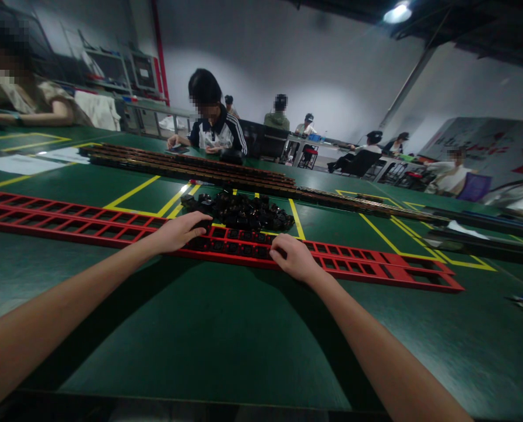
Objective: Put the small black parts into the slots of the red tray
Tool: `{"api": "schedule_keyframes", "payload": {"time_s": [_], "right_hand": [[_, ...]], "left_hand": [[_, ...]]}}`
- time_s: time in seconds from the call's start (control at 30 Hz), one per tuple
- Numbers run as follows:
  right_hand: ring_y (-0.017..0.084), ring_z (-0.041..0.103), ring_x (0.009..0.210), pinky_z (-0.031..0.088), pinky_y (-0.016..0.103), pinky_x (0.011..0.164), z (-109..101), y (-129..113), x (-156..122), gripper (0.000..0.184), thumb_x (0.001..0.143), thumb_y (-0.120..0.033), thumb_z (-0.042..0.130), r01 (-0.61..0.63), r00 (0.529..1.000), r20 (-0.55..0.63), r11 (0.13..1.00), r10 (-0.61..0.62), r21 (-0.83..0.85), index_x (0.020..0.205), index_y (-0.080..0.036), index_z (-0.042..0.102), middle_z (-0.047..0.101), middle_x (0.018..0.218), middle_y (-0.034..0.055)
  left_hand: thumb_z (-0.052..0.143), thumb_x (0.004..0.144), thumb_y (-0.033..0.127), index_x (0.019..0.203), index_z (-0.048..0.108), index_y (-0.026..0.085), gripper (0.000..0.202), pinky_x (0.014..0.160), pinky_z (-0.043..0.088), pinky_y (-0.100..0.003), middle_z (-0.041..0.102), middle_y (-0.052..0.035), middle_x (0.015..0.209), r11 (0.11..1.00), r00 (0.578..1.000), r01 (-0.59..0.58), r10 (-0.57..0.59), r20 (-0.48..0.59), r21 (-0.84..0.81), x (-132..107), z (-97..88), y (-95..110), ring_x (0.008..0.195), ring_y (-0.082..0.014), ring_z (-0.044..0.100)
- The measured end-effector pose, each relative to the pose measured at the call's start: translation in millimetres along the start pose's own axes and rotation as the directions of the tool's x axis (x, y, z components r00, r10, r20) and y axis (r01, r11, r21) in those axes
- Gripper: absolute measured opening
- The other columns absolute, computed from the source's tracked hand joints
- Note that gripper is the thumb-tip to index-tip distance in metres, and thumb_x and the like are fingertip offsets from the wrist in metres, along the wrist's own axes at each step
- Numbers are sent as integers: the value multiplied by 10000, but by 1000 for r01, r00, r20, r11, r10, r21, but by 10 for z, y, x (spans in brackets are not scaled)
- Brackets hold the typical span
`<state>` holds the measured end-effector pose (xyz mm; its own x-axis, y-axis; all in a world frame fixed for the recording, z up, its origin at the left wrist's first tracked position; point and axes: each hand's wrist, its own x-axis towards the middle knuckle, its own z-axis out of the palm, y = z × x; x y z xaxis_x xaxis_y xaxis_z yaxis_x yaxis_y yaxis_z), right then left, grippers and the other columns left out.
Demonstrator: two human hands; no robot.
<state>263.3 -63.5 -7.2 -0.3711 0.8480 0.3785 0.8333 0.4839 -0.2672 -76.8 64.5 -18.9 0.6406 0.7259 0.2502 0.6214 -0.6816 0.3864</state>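
Across the table lies a long red frame (129, 234) with two rows of rectangular slots. Several small black square parts (246, 248) sit in slots near its middle. My left hand (180, 231) rests over the frame at the left end of these parts, with fingers stretched forward and thumb apart. At their right end is my right hand (293, 256), its fingers curled in against the frame; whatever they pinch is hidden. Just behind the frame, between my hands, is a heap of loose black parts (243, 210).
Long dark brown rails (191, 167) lie behind the heap on the green table (191, 340). White papers (19, 164) are at the left, dark bars (476, 243) at the right. Across the table sits a person (219, 126); others are farther back.
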Motion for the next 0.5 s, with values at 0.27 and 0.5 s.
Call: {"api": "schedule_keyframes", "payload": {"time_s": [0.27, 0.5], "right_hand": [[173, 538, 810, 421, 303, 733, -1, -5, -2, 84, 888, -161, 570, 0, 1000, -1, 1000, 0, -3, 809, -190, 564, 604, 872, 46], [172, 540, 810, 425, 301, 733, -7, -20, 8, 92, 889, -163, 569, 4, 1000, -5, 1000, -4, 10, 804, -193, 557, 603, 865, 46]], "left_hand": [[378, 959, 439, 1370, 531, 166, 516, 1095, 425, -447, 593, -113, 1369, 999, 998, 43, -44, 46, 32, -8, -32, 70, 1252, -280, 559], [310, 969, 390, 1324, 578, 186, 488, 1063, 450, -435, 639, -99, 1313, 996, 997, 47, -51, 60, 71, -20, -51, 103, 1197, -264, 600]]}}
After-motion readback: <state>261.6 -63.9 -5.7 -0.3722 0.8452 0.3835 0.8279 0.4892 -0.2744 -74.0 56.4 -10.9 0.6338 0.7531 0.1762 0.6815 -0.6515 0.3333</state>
